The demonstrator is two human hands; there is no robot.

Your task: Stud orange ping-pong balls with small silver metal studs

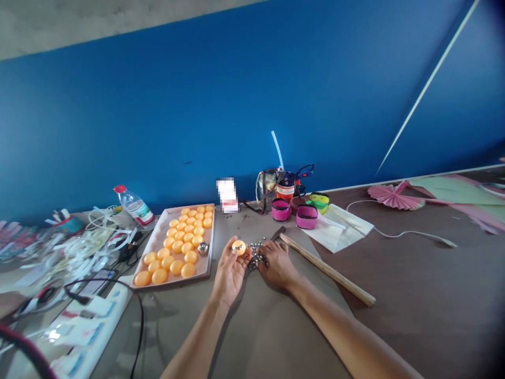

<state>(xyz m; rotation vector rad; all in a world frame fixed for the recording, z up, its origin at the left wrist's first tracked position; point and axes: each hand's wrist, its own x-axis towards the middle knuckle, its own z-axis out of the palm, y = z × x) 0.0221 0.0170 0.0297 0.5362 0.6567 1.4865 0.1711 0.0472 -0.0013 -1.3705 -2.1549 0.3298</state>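
just left of the pile of metal balls [255, 258], the left hand [232, 269] grasps a round orange piece [239, 245]; the right hand [278, 264], nearer, meets the pile's right side, whether pinching any i cannot tell.

Head view, from above and behind left hand [231, 271] and right hand [278, 264]; faces forward, tilted down; near; desk [418, 300] around hands, wall [189, 110] beyond

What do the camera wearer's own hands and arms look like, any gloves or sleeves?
The left hand and right hand wear no gloves. No sleeve, watch or band shows on the left forearm or right forearm, and no marking stands out. The fingers are too small here to rule out a thin ring.
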